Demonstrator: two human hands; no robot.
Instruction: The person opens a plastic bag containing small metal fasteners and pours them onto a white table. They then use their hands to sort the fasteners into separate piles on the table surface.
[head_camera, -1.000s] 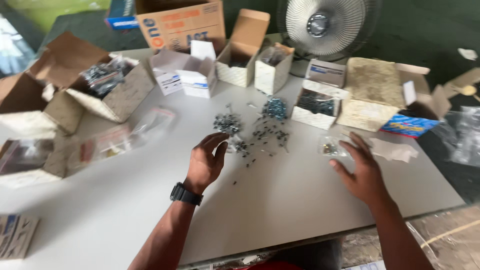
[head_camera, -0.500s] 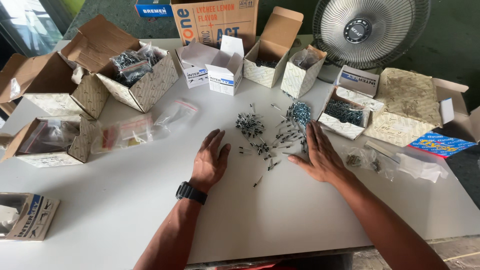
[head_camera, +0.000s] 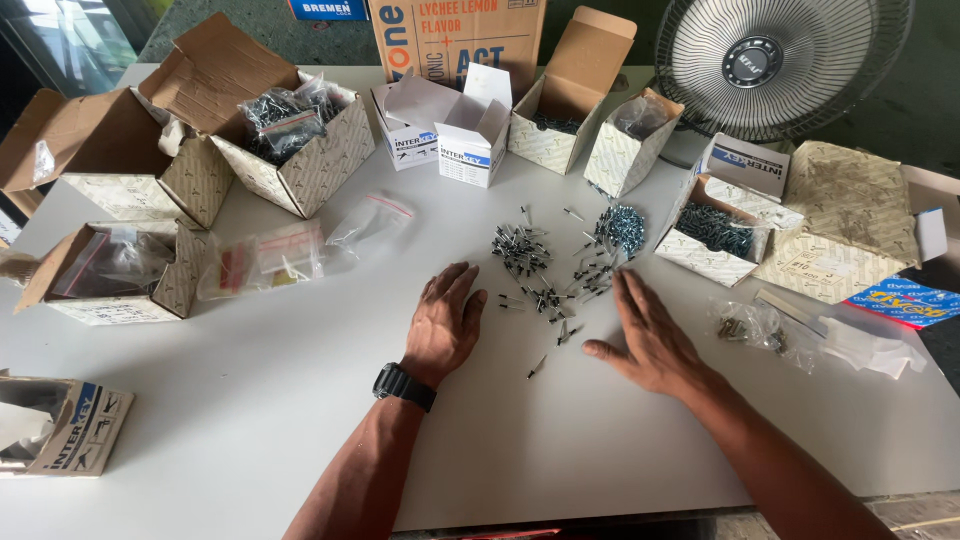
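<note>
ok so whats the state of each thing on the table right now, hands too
left hand: open, flat on the table
right hand: open, flat on the table
loose screws: scattered between the hands
small boxes: flaps open
box of screws: open, filled
clear bags: lying flat
fan: upright; spinning or not unclear

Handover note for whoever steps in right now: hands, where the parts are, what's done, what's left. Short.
Left hand: flat on the white table, palm down, holding nothing, a black watch on its wrist.
Right hand: flat on the table, fingers spread, holding nothing.
Parts: scattered small dark fasteners lie loose between and just beyond both hands; a pile of silvery screws sits behind them.
Done: fasteners are out on the table, partly bunched.
Left: the loose pieces are still spread out, and one stray lies nearer the table's front edge.
</note>
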